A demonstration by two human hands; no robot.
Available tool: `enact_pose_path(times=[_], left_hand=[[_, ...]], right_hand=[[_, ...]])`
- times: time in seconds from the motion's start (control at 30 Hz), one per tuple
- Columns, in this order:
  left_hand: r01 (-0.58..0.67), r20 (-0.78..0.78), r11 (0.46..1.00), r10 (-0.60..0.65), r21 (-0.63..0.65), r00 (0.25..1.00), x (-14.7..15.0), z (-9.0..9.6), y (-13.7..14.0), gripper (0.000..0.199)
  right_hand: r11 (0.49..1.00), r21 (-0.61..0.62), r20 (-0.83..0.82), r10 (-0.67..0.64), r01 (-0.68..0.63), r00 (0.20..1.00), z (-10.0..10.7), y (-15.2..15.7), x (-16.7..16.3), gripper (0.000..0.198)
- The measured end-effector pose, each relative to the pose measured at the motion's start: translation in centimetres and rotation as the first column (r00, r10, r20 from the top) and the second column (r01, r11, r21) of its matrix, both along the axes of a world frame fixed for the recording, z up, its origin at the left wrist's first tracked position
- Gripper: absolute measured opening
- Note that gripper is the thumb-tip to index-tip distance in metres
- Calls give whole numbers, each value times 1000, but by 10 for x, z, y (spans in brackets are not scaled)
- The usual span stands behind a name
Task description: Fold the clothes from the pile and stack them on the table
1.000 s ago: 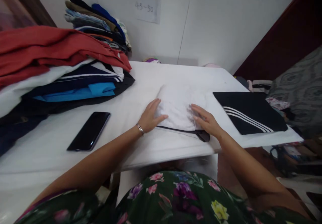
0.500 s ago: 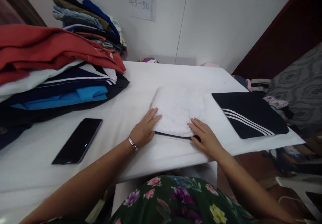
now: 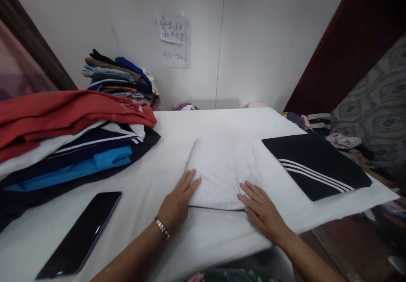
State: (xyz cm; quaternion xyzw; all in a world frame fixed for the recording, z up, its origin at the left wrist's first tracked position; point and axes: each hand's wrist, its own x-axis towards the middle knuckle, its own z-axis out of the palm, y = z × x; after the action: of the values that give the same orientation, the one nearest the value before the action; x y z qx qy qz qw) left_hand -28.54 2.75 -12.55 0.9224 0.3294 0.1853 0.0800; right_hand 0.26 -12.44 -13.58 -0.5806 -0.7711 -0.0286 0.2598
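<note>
Only the head cam to go on. Left hand [image 3: 176,201] is unclenched, fingers extended over the near left edge of a folded white garment [image 3: 215,172]; I can't make out any grip. Right hand [image 3: 261,208] is unclenched too, fingers spread on its near right part. No pinch that I can see, but the undersides are hidden from me. My read: fingers on both sides keep the cloth flat and square.

Garment lies on the white table [image 3: 177,125], in front of the wearer, between the phone [image 3: 82,231] and the folded black garment [image 3: 314,159]. Both stand apart from it, which I'd guess leaves the middle for the hands. Clothes pile [image 3: 79,117] is at left, red piece on top; a second stack [image 3: 120,77] stands behind it by the wall.

Look of the white one: roughly rectangular, slightly wrinkled, a crease line running down its right part, thin dark strip showing along the near edge. Pale on pale, so I can't fix its right border.
</note>
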Motion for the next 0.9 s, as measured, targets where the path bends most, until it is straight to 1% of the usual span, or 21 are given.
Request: enact_pose_path(times=[0.13, 0.2, 0.27, 0.33, 0.4, 0.47, 0.53, 0.6, 0.63, 0.67, 0.77, 0.83, 0.9], left_hand=[[14, 45, 999, -16, 52, 999, 0, -3, 1, 97], [23, 67, 998, -28, 66, 997, 1, -5, 1, 94], [24, 78, 997, -29, 72, 997, 3, -5, 1, 92], [21, 80, 997, -27, 72, 996, 4, -5, 1, 92], [24, 75, 998, -29, 64, 997, 5, -4, 0, 92], [26, 67, 999, -29, 46, 997, 5, -3, -1, 92], [32, 60, 999, -33, 14, 998, 4, -1, -2, 93], [46, 57, 998, -44, -31, 997, 3, 1, -2, 93], [58, 57, 997, -55, -56, 997, 2, 2, -1, 92], [73, 61, 994, -68, -80, 996, 1, 4, -1, 90], [129, 89, 979, -116, -155, 989, -4, 11, 2, 79], [170, 129, 956, -142, -240, 981, -10, 18, 6, 70], [171, 181, 920, -113, -353, 977, -14, 25, 11, 61]], right_hand=[[994, -104, -105, 13, -24, 994, 18, -2, 1, 45], [996, -83, -176, 8, -23, 984, 29, 6, 5, 38], [1000, -17, -221, -5, 2, 975, 39, 25, 12, 34], [997, 38, -242, -52, 63, 969, 47, 55, 21, 34], [985, 28, -247, -156, 168, 956, 49, 94, 33, 39], [957, -34, -217, -289, 289, 932, 46, 133, 45, 45], [902, -117, -186, -432, 417, 882, 38, 165, 57, 50], [845, -213, -187, -528, 491, 828, 25, 186, 66, 51], [830, -246, -206, -550, 501, 810, 18, 191, 70, 51], [826, -264, -233, -556, 498, 798, 11, 194, 73, 51], [839, -240, -309, -544, 489, 780, -4, 193, 77, 56], [839, -232, -321, -544, 493, 775, -8, 190, 77, 59], [840, -239, -322, -542, 487, 776, -8, 189, 77, 59]])
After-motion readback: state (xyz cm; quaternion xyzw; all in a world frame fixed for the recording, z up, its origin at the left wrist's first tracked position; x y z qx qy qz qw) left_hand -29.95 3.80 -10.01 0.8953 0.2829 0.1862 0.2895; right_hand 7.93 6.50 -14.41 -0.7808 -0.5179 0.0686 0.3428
